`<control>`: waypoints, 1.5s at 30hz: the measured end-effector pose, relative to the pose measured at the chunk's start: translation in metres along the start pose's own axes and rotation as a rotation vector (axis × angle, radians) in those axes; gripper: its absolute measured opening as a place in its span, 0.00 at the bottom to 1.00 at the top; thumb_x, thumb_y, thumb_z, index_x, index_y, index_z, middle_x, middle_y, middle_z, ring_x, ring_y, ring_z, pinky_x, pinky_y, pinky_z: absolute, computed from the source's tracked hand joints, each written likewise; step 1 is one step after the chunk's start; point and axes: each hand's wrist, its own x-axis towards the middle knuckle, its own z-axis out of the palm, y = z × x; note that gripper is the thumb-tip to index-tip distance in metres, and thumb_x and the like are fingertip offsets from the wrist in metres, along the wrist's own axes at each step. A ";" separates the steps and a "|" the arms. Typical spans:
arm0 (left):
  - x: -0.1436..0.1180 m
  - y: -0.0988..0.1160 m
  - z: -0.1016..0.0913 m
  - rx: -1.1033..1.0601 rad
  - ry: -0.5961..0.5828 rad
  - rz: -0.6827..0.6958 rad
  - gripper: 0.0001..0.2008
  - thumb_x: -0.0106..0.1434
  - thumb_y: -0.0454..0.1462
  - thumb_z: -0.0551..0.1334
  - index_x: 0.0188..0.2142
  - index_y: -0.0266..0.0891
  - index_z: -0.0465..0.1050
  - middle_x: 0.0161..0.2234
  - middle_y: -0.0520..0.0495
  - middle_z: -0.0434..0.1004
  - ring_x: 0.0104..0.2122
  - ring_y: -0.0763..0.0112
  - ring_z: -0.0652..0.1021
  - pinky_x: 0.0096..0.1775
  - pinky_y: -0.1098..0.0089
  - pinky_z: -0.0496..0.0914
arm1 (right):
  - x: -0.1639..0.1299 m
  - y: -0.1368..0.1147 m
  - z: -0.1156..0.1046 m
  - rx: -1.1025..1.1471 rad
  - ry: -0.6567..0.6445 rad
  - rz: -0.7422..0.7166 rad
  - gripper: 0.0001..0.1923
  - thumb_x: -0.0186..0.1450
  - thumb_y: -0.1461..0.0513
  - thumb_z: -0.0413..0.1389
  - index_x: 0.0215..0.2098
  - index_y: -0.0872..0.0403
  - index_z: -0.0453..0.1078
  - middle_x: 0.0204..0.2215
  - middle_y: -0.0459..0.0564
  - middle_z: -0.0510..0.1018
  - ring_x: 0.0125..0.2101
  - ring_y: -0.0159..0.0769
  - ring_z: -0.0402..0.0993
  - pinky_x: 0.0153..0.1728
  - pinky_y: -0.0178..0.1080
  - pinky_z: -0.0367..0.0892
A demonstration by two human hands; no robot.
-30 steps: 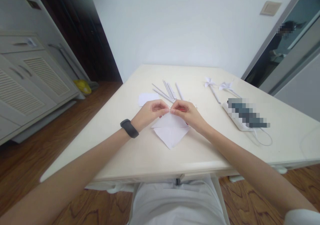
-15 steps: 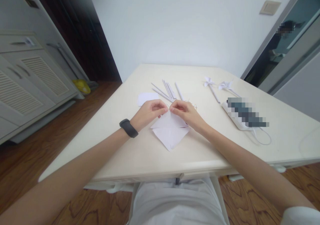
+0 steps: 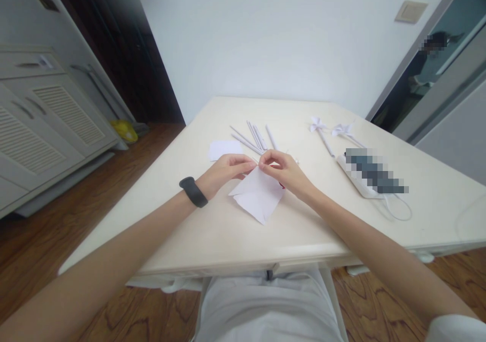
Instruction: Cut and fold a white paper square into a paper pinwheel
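Observation:
A folded white paper sheet (image 3: pixel 259 199) lies on the cream table (image 3: pixel 212 230) in front of me. My left hand (image 3: pixel 228 172), with a black band at the wrist, and my right hand (image 3: pixel 283 172) meet at the paper's far corner. Both pinch that corner between thumb and fingers, and the far part of the sheet is lifted off the table. The near point of the paper rests on the tabletop. Something small and red shows under my right hand.
Several thin white paper sticks (image 3: pixel 255 137) lie just beyond my hands, beside a small white paper piece (image 3: pixel 222 148). Two white paper pinwheels (image 3: pixel 330 132) lie at the back right. A white power strip (image 3: pixel 370 177) with cable lies on the right. A grey cabinet (image 3: pixel 41 109) stands left.
The far flap of the paper has been raised and pulled back a little, and the sheet has turned slightly. Both hands stay pinched at the same corner.

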 end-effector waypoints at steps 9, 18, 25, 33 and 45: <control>0.001 -0.005 0.003 -0.261 -0.071 -0.050 0.10 0.56 0.41 0.63 0.33 0.36 0.76 0.33 0.46 0.75 0.36 0.67 0.74 0.42 0.65 0.67 | -0.001 0.001 0.000 0.037 0.020 -0.080 0.06 0.61 0.59 0.53 0.32 0.53 0.67 0.35 0.48 0.68 0.37 0.33 0.66 0.35 0.34 0.64; 0.000 -0.006 0.005 -0.338 -0.095 -0.065 0.12 0.53 0.43 0.65 0.34 0.36 0.76 0.31 0.46 0.76 0.34 0.67 0.76 0.39 0.65 0.68 | -0.002 -0.002 0.003 0.063 0.006 -0.089 0.06 0.63 0.59 0.52 0.33 0.53 0.66 0.35 0.47 0.67 0.37 0.32 0.66 0.35 0.33 0.64; 0.002 -0.010 0.003 -0.450 -0.156 -0.081 0.13 0.57 0.40 0.63 0.38 0.34 0.75 0.33 0.43 0.78 0.34 0.66 0.76 0.39 0.65 0.67 | -0.002 -0.002 0.003 0.151 -0.008 -0.102 0.05 0.63 0.60 0.52 0.34 0.53 0.66 0.35 0.48 0.67 0.36 0.32 0.65 0.33 0.32 0.63; 0.003 -0.012 0.002 -0.474 -0.168 -0.084 0.13 0.56 0.41 0.64 0.38 0.34 0.76 0.33 0.44 0.79 0.33 0.66 0.76 0.40 0.64 0.66 | -0.003 -0.001 0.002 0.203 -0.023 -0.112 0.04 0.63 0.60 0.53 0.33 0.53 0.66 0.35 0.47 0.66 0.35 0.31 0.64 0.32 0.32 0.61; 0.005 -0.016 -0.002 -0.401 -0.143 -0.057 0.11 0.55 0.38 0.66 0.37 0.36 0.77 0.33 0.45 0.76 0.36 0.68 0.74 0.45 0.63 0.63 | -0.004 -0.004 0.003 0.187 -0.031 -0.122 0.04 0.63 0.59 0.54 0.33 0.52 0.67 0.35 0.47 0.67 0.37 0.32 0.65 0.32 0.33 0.62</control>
